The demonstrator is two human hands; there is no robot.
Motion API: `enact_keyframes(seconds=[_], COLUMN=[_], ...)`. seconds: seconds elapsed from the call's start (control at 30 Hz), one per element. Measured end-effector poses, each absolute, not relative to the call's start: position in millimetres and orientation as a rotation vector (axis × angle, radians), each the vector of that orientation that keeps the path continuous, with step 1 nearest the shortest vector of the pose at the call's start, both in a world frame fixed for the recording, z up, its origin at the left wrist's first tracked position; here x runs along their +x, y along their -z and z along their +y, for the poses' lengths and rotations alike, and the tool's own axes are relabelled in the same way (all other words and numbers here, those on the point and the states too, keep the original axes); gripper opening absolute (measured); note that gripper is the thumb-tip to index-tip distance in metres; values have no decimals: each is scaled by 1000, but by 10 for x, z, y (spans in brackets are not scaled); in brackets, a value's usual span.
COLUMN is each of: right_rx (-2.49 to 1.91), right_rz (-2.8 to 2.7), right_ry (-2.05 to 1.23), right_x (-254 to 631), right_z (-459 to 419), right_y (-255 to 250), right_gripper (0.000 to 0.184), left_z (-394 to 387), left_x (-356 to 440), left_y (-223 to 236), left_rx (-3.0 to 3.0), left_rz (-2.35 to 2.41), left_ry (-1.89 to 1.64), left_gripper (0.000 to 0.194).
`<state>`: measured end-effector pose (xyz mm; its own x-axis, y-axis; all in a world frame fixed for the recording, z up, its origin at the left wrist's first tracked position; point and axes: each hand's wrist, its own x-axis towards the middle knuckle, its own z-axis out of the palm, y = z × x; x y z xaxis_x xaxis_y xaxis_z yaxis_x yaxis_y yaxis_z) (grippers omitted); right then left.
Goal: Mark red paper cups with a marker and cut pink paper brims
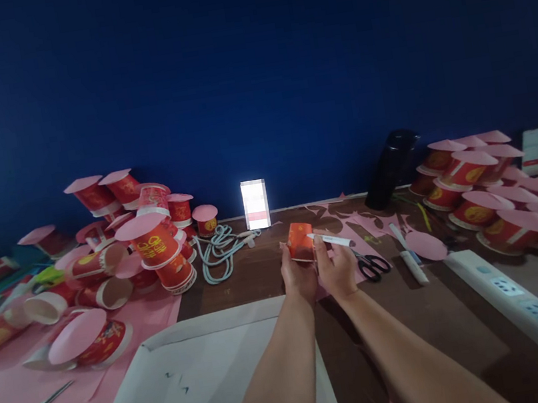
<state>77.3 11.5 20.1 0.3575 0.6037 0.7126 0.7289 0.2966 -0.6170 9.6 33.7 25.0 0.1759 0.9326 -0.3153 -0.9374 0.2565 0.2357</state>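
At the lower centre of the frame, just right of the middle, a red paper cup (300, 240) sits in the person's left hand (300, 277), the fingers and thumb curled around its sides. The right hand (336, 269) pinches a white marker pen (336, 240) between thumb and fingers, its left end at the cup's side; from where I stand I can't tell whether the tip is bare or touching. I'd judge this cup to be midway through handling: no pink paper disc shows on it, while the disc-topped cups (471, 168) massed at the right of the frame and the stacked cups (154, 245) at the left carry theirs. Some left-hand cups lie tipped with open mouths, so those look unfinished, and a loose pink disc (426, 245) lies right of the hands, beyond the black-handled scissors (374, 266). The held cup is bright orange-red, with faint yellowish print too small to read, and its wall looks smooth and uncrushed.
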Motion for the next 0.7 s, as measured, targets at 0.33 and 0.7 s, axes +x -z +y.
enact_keyframes(seconds=[0.33,0.7], right_rx=[-1201,-1137], right_rz=[-832,-796], right_ry=[-274,-795], right_x=[925,906], right_z=[326,314], right_y=[-44,-98], right_gripper=[35,42], left_z=[375,223], left_x=[29,48], left_y=[-265,-309], left_rx=[32,115], left_rz=[410,313], left_ry=[-1310,-1185], left_gripper=[38,43])
